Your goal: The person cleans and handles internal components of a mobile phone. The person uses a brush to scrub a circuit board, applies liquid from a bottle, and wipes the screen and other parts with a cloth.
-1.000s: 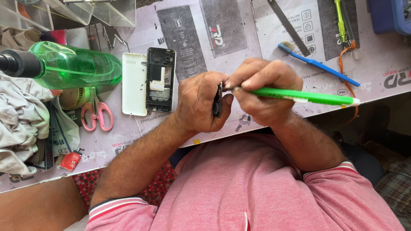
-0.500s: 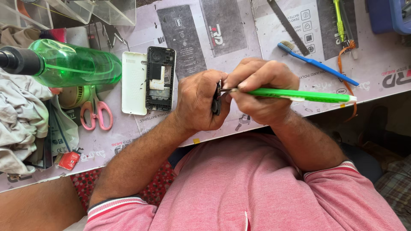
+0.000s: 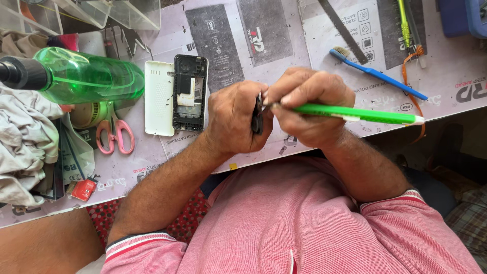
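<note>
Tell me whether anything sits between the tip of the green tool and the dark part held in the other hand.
Nothing visible: the green tool in the right hand already meets the dark part pinched in the left hand.

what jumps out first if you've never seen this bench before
The two hands meet at the centre: the left hand pinches a small dark part while the right hand works a bright green tool at it. Left of them lie an opened phone, a white cover and a green bottle.
</note>
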